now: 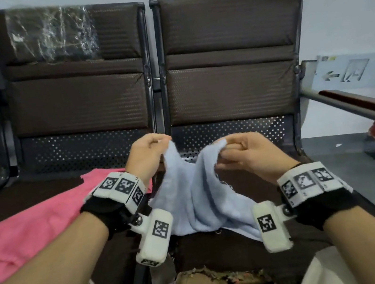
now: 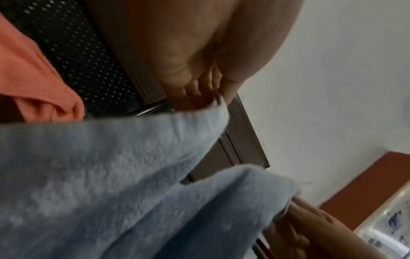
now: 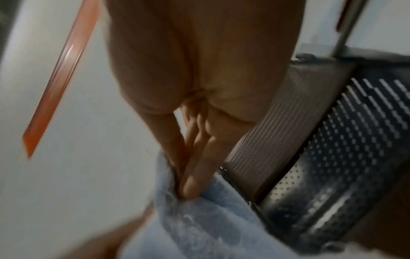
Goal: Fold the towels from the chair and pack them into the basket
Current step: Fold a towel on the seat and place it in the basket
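A light blue towel (image 1: 195, 197) hangs between my hands above the dark chair seat (image 1: 224, 247), its lower part resting on the seat. My left hand (image 1: 154, 144) pinches one upper corner; in the left wrist view the left hand (image 2: 213, 94) nips the blue towel (image 2: 111, 175) edge. My right hand (image 1: 234, 145) pinches the other corner, and in the right wrist view the right hand (image 3: 188, 184) fingers clamp the blue towel (image 3: 199, 227). A pink towel (image 1: 30, 232) lies spread on the seat to the left. No basket is in view.
Brown padded chair backs (image 1: 230, 60) stand in a row close behind the hands. A metal armrest rail (image 1: 349, 107) slants at the right. The seat's front edge is torn, with foam showing (image 1: 216, 278). My knees sit at the bottom corners.
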`<state>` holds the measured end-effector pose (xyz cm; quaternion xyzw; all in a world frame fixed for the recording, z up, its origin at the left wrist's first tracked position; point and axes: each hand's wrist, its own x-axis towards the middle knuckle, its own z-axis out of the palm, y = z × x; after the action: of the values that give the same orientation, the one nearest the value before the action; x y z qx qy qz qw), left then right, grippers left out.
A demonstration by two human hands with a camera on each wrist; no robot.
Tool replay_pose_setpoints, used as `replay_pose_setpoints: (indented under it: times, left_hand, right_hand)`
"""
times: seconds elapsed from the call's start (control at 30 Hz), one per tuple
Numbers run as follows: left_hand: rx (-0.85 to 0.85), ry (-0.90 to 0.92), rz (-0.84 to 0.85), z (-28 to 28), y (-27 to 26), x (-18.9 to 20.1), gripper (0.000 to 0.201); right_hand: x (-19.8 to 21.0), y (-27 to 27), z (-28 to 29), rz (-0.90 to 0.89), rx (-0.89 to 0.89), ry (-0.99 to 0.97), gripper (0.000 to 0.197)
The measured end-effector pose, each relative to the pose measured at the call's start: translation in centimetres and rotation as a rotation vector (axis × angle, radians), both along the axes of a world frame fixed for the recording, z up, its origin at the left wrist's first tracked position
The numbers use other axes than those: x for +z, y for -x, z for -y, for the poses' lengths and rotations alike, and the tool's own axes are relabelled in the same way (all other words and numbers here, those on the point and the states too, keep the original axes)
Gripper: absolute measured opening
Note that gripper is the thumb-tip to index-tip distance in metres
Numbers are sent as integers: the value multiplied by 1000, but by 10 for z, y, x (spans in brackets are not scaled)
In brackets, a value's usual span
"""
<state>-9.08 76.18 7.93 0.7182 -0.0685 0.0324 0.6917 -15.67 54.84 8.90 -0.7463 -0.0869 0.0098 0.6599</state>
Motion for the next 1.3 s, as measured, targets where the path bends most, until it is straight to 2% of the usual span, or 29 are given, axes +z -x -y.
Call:
replay_pose_setpoints:
  times: [0.13,0.2,0.27,0.33,0.47,0.57,0.77,0.9,1.0,1.17,1.23,1.3]
  left_hand:
    - [-149,-114,25,3,9,-1,7]
    - [-199,-139,27,4,13,-3,7]
    - [-242,-119,10,1,17,-5,10]
    - [-268,-99,-14,-3,21,-6,14]
    - [-291,-128,-22,-8,29,-7,14]
    - [-328,-146,-46,-8,31,-7,21]
    - [-418,-79,-130,-3,38,-5,21]
    - [-455,26,-236,-5,39,-1,34]
    - [-489,-13,-184,-10,40,-2,24]
    - [-429,-19,-89,-13,39,-3,18]
    - [-347,-32,-32,-15,37,-3,17]
    - [-210,-85,25,-18,31,-4,25]
  right_hand:
    - [-8,6,-8,248,-187,627,15]
    - [-4,11,-16,465,-228,676,13]
    - [0,15,-25,571,-221,509,13]
    - [0,14,-32,511,-235,406,17]
    - [-3,13,-33,416,-159,484,10]
    - [-5,10,-36,378,-142,456,9]
    - [-9,4,-43,318,-174,472,11]
    - [-14,1,-43,310,-200,509,12]
    - [-16,-1,-43,294,-210,490,16]
    - [-12,-3,-41,208,-154,418,22]
    - [-12,-3,-38,163,-85,557,36]
    - [-16,-1,-35,80,25,823,51]
